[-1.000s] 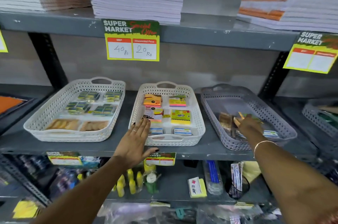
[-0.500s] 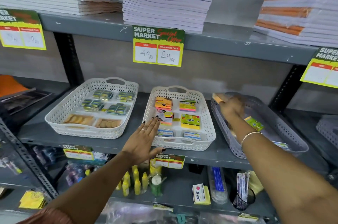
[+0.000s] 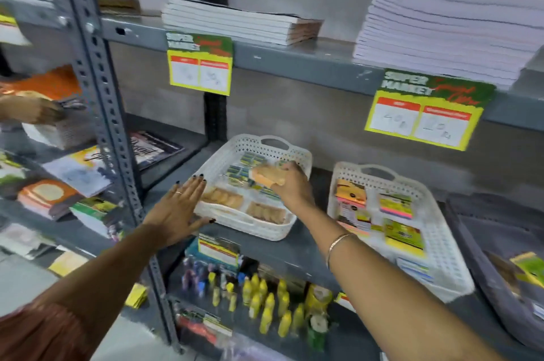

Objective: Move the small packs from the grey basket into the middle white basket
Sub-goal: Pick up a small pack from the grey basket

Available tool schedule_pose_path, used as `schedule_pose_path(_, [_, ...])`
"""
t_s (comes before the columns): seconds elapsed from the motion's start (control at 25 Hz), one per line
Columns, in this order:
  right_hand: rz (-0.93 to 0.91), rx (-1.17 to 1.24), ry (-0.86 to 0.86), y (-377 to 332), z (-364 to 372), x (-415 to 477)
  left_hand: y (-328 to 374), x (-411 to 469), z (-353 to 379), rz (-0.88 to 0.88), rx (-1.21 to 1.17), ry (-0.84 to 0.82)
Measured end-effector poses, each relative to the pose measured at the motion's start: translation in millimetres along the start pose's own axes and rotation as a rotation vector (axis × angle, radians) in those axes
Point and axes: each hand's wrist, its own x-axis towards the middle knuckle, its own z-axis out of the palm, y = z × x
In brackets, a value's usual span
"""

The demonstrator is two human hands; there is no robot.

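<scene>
I see a small orange-tan pack (image 3: 267,174) pinched in my right hand (image 3: 290,187), fingers curled around it, held over the left white basket (image 3: 235,222), above its rows of green-and-blue packets and beside the tan packs at its front. The middle white basket (image 3: 447,266) sits to the right, well apart from the pack, holding bright sticky-note packs. The grey basket (image 3: 482,269) lies at the far right edge with a green pack (image 3: 528,268) inside. My left hand (image 3: 179,207) is flat and spread, gripping nothing, its fingers resting against the left basket's near corner. Above the shelf hang yellow price tags (image 3: 424,113) and stacked paper (image 3: 450,22).
</scene>
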Motion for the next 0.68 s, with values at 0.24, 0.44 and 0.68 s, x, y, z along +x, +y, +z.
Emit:
schedule_pose_path(0.24, [-0.053, -0.004, -0.181, -33, 83, 18, -11, -1, 21, 0.040, 0.024, 0.013])
schedule_pose_path(0.44, [-0.052, 0.053, -0.309, -39, 96, 23, -8, -2, 20, 0.042, 0.003, 0.038])
schedule_pose_path(0.68, [-0.082, 0.051, -0.363, -35, 90, 24, -3, -4, 16, 0.027, -0.004, 0.029])
